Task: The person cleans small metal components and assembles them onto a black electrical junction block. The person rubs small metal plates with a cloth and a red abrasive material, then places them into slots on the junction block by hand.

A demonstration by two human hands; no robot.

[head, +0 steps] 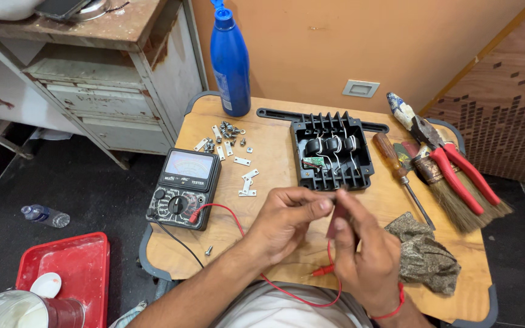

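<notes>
Broadly, I looked down on a small wooden surface [274, 158] with a grey rim, and everything I worked with sat on it. Biggest among the parts was the black finned housing [332, 153], lying open side up near the far edge, with dark round coils and white wires inside. Left of it lay the black analogue meter [185, 188], face up, its red lead [287, 290] curling toward me under my wrists. A blue bottle [230, 61] stood upright at the back corner. On the right edge lay a brush [457, 197], red-handled pliers [454, 164] across it, and a screwdriver [401, 176] just beside the housing. A crumpled patterned cloth [423, 252] sat by my right wrist. Small metal brackets and screws [229, 143] were scattered between the bottle and the meter.

My left hand [287, 218] and right hand [360, 249] met in front of the housing, both pinched narrowly on a small dark reddish piece [336, 218]; I could not tell what it was.
</notes>
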